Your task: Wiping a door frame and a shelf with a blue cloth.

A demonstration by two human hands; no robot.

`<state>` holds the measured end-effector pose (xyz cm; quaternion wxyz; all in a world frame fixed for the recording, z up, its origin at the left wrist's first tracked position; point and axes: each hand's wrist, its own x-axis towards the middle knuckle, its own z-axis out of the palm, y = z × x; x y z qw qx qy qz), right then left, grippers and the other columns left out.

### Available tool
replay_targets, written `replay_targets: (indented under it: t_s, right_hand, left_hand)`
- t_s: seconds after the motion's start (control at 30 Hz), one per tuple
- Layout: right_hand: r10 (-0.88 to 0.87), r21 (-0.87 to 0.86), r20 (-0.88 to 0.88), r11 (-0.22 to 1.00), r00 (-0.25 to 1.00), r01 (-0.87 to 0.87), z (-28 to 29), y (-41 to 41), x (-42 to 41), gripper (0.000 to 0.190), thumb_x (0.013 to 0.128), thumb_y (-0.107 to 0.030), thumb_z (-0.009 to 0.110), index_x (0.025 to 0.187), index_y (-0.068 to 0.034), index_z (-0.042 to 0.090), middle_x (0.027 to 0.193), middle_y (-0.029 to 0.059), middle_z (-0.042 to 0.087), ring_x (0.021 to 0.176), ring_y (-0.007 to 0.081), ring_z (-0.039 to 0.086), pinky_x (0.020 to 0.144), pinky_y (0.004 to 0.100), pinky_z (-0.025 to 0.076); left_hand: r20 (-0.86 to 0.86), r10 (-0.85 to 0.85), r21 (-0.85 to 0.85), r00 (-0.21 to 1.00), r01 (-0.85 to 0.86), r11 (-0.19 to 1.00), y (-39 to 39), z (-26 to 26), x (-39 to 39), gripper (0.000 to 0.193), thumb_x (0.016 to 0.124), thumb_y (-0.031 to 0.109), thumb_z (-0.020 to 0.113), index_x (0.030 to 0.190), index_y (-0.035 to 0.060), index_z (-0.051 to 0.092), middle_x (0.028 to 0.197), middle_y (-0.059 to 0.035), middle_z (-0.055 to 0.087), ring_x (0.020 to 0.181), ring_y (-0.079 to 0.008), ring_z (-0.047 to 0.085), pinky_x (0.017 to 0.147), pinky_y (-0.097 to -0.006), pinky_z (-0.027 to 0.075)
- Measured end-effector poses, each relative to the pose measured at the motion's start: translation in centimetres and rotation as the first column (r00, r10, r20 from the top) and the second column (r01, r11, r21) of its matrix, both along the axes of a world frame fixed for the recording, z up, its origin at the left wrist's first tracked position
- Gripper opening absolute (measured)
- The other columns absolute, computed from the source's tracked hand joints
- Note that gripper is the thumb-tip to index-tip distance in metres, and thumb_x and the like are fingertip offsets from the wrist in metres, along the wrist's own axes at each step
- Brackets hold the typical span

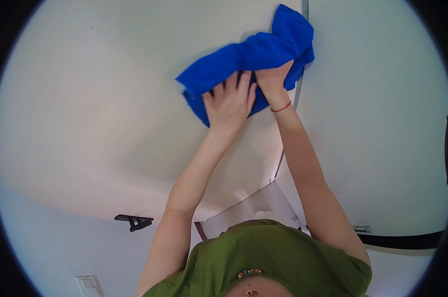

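A bunched blue cloth (261, 52) lies against a broad pale panel (79, 92), its right end reaching over the narrow strip at the panel's edge. Flat on the cloth's lower layer rests my left hand (229, 105), fingers spread, with fingertips partly covered by the upper fold. Close beside it on the right, my right hand (274, 81) touches the cloth too; a fold covers its fingers, so their grip is hidden. A thin red cord circles the right wrist.
A second pale panel (368, 111) stands to the right, past the narrow strip (300, 83). At lower left a black lever handle (134, 221) sticks out, with a white wall switch (89, 286) below. A metal fitting (362, 229) sits at lower right.
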<state>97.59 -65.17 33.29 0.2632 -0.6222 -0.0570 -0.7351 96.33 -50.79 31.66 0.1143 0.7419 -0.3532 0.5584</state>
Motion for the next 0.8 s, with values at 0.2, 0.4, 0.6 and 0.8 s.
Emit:
replay_targets:
  t_s: [0.2,0.4,0.6,0.8]
  right_hand:
    - [-0.327,-0.2,-0.263,0.939,0.908,0.281,-10.5,-4.3,0.2,0.018,0.072,-0.015,0.072,0.089,-0.01,0.07,0.091,0.0081,0.066,0.091,0.0307,0.062,0.082,0.042,0.046]
    - [0.149,0.353,-0.531,0.934,0.834,0.058,-32.2,-3.0,0.5,0.024,0.089,-0.018,0.066,0.109,-0.005,0.064,0.108,0.0107,0.064,0.103,0.0239,0.059,0.092,0.0374,0.045]
    - [0.343,0.622,-0.54,0.778,0.768,0.09,-38.9,3.4,-3.6,0.033,0.079,-0.016,0.071,0.108,-0.003,0.064,0.103,0.0165,0.065,0.102,0.0361,0.057,0.091,0.0447,0.044]
    - [0.214,0.592,-0.705,0.702,0.676,0.396,-45.4,6.4,-5.4,0.027,0.078,-0.015,0.07,0.1,-0.001,0.062,0.096,0.017,0.065,0.095,0.0361,0.059,0.087,0.0442,0.045]
  left_hand:
    - [-0.105,-0.206,0.17,0.973,0.222,0.96,-3.5,-9.6,2.7,0.037,0.087,0.032,0.065,0.116,0.008,0.063,0.118,-0.0114,0.059,0.107,-0.0307,0.055,0.086,-0.0445,0.044]
    - [-0.372,-0.098,0.62,0.923,0.325,0.714,-1.5,-25.0,3.7,0.028,0.089,0.022,0.054,0.111,0.0077,0.062,0.111,-0.0088,0.062,0.109,-0.0276,0.053,0.09,-0.0429,0.042]
    - [-0.558,0.103,0.751,0.824,0.448,0.485,5.1,-38.7,3.3,0.042,0.092,0.015,0.046,0.132,0.0041,0.051,0.129,-0.0118,0.057,0.125,-0.0266,0.049,0.108,-0.0444,0.035]
    - [-0.818,0.135,0.477,0.558,0.529,0.701,9.4,-40.3,-0.6,0.044,0.091,0.011,0.045,0.135,0.0053,0.05,0.125,-0.0103,0.061,0.117,-0.0243,0.057,0.1,-0.0373,0.043]
